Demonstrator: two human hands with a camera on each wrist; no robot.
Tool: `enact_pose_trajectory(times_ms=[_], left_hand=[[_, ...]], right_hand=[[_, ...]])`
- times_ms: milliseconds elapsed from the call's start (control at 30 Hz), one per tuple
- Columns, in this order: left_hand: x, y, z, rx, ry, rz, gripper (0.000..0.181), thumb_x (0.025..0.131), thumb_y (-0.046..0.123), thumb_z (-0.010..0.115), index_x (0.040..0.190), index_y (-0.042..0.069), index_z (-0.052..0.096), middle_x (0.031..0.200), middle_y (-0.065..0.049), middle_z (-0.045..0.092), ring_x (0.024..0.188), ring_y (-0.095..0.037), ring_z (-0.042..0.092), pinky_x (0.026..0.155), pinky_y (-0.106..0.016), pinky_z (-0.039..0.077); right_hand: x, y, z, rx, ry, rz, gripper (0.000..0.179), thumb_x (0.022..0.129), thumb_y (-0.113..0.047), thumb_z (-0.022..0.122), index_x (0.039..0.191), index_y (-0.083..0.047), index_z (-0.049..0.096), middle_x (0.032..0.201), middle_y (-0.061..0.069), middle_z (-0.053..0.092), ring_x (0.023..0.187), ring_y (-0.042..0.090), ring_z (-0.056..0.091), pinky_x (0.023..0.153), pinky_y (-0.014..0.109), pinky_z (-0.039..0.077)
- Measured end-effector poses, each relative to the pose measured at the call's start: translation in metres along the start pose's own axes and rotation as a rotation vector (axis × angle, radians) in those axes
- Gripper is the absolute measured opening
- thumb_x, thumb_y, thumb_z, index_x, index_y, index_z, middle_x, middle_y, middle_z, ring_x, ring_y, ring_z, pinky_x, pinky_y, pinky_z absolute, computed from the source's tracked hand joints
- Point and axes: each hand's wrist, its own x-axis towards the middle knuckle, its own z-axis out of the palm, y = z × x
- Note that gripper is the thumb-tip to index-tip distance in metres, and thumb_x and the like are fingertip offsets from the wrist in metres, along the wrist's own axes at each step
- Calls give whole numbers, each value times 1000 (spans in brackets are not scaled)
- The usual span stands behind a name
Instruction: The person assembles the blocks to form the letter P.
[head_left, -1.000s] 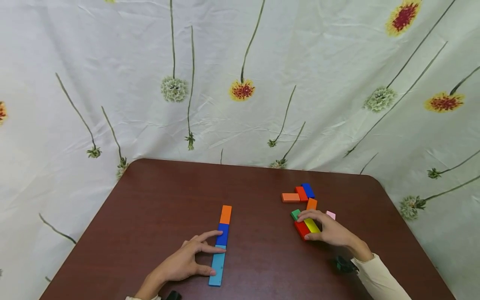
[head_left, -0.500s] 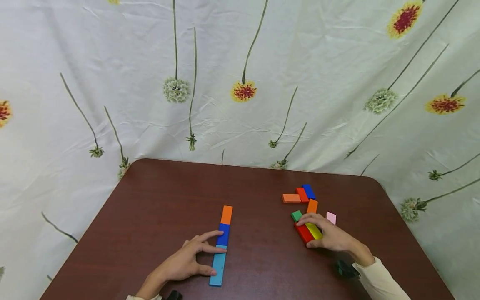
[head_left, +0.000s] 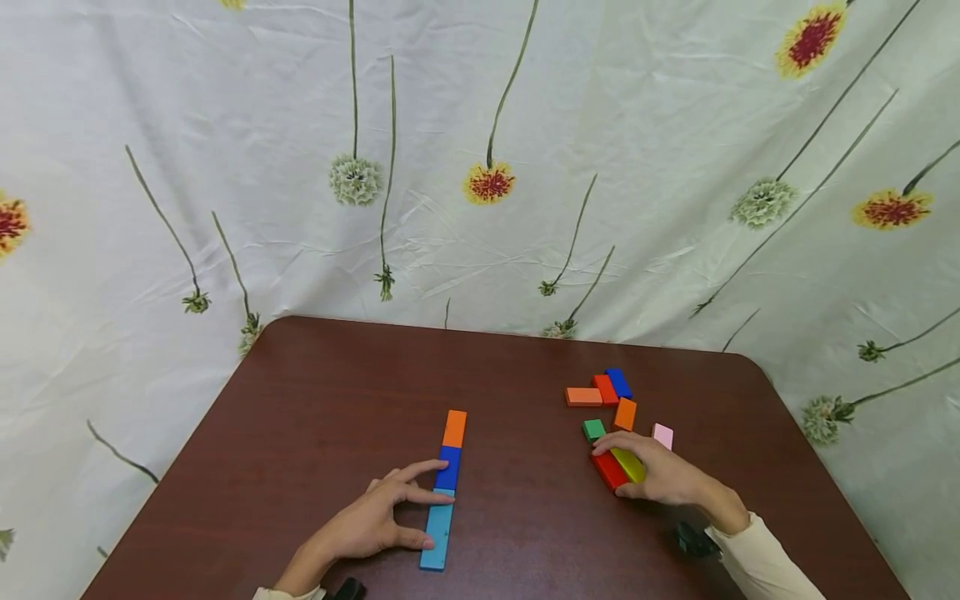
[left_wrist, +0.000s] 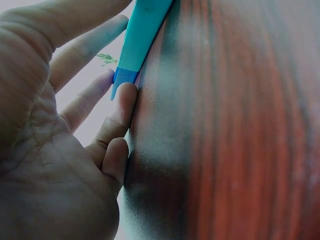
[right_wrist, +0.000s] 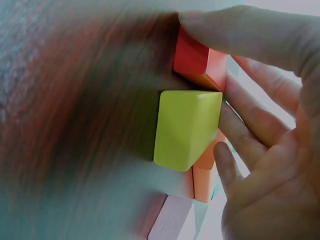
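My left hand (head_left: 367, 521) rests over a straight row of blocks on the table. Its thumb touches the light blue block (head_left: 438, 532), and its outstretched fingers reach across that block's far end and the dark blue block (head_left: 448, 468); an orange block (head_left: 454, 427) tops the row. In the left wrist view the palm (left_wrist: 55, 170) stands beside the light blue block (left_wrist: 145, 37). My right hand (head_left: 667, 471) pinches a red block (head_left: 610, 473) lengthwise between thumb and fingers. Alongside it lies a yellow block (head_left: 628, 464), seen apart from the red block (right_wrist: 195, 55) in the right wrist view.
A green block (head_left: 593, 430) sits just beyond the red one. Farther back are a flat orange block (head_left: 583, 397), another red block (head_left: 605, 389), a blue block (head_left: 618, 383) and an upright-angled orange block (head_left: 625, 413). A pink block (head_left: 662, 435) lies right of them. Behind the table (head_left: 360, 358) hangs a flowered cloth.
My right hand has drawn the red block slightly toward me, opening a gap from the green block. The yellow block has also shifted a little nearer. The left hand stays on its row.
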Motion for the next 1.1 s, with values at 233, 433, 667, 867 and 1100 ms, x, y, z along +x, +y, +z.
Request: enact_pose_trajectory(times_ms=[233,433,667,867,1100], left_hand=[[0,-1,1,-2,3,4,50,81,46,79,128,31,70,156,-1,42,140,-45,34,101,-77,15],[-1,-1,1,-3,-2,-3,50,82,46,79,128,32,70,157,-1,42,141,-47,33,101,-80,13],[-1,0,2,-3,-3,-6,49,81,45,80,128,32,70,156,-1,42,140,-46,34,100,-78,15],[0,0,2,11,-1,-4,50,82,49,78,128,32,70,156,0,42,138,-44,37,97,-68,22],[0,-1,4,21,18,11,50,81,50,78,128,33,70,156,0,43,138,-44,38,97,-70,22]], right_hand=[[6,-1,1,-37,79,-57,46,82,-32,84,121,-22,63,125,-4,63,111,19,57,95,39,51],[17,-9,-1,-1,171,-109,46,81,-36,85,120,-20,65,120,-6,66,104,12,60,89,38,55],[30,-26,-2,23,194,-136,47,83,-39,82,121,-18,65,122,-4,65,109,17,62,90,45,55],[46,-36,4,59,196,-144,48,84,-43,81,123,-20,64,122,-6,65,108,16,63,91,46,55],[68,-48,12,42,250,-165,47,85,-42,80,124,-20,66,125,-10,65,115,13,60,98,44,51]])
